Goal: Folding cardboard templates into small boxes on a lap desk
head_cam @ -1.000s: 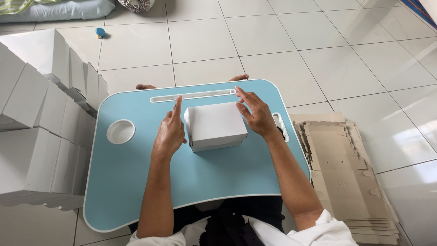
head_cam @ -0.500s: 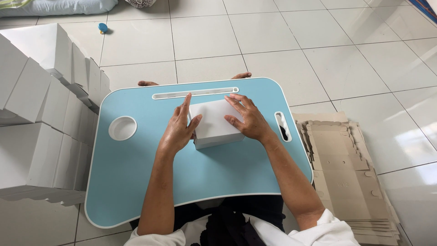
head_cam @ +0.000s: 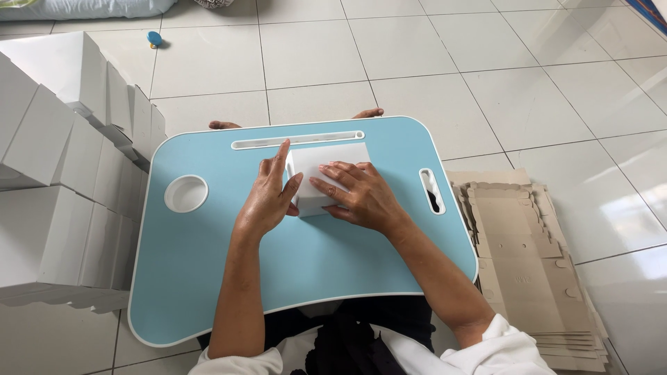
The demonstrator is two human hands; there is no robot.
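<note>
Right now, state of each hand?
Left hand: open, fingers against the left side of the white box.
Right hand: open, palm flat on top of the box.

We see a light blue lap table (head_cam: 208, 278) on the tiled floor (head_cam: 528, 90); a white box (head_cam: 326, 163) lies on it.

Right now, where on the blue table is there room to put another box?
The blue lap table is bare below the round cup hollow and between both forearms. It's crowded mid-top, where left hand and right hand press the white box.
</note>
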